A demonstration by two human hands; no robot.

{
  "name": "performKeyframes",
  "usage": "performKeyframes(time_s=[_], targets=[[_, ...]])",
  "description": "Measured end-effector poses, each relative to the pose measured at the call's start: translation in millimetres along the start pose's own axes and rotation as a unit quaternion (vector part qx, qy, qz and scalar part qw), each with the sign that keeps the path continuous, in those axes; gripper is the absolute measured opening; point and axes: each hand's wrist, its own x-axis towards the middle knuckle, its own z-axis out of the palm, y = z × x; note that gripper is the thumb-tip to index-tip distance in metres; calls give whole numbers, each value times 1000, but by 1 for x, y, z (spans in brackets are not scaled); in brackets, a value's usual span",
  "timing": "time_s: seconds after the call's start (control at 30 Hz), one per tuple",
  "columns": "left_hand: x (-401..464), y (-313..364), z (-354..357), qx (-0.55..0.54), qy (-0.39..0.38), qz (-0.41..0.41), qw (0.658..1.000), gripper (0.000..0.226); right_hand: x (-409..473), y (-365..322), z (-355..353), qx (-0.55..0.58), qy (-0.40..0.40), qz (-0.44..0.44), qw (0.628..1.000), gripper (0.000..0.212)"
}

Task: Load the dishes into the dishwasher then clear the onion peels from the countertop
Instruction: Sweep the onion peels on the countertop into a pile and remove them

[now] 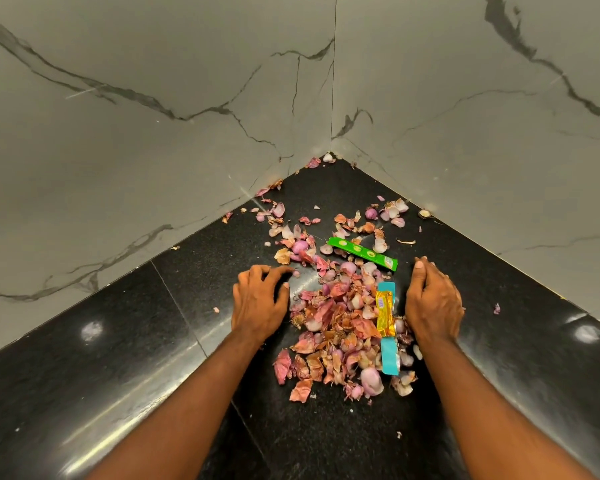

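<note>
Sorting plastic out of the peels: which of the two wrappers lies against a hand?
The yellow and teal wrapper, running alongside the right hand at the pile's edge. The green wrapper lies farther back, clear of both hands.

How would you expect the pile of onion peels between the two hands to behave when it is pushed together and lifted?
The onion peels look thin, dry and curled, so probably very light and brittle. Loose flakes lie scattered toward the corner, so pushing likely sheds strays. The black countertop looks glossy, so they should slide easily.
</note>
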Motion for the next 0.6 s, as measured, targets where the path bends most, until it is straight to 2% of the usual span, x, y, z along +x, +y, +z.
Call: performKeyframes(time_s=[0.07,0.2,0.4,0.6], targets=[[0,-1,-3,-20,1,16,1000,31,0,-1,0,1,-2,-2,1000,48],[-3,-5,-5,-67,-17,31,997,45,0,-1,-1,-7,-8,-3,1000,49],[0,0,-7,-36,-50,3,998,50,1,-2,-1,-20,-21,3,1000,52],[3,1,-15,-30,-112,15,993,58,-2,-11,-7,-29,-24,5,999,50]])
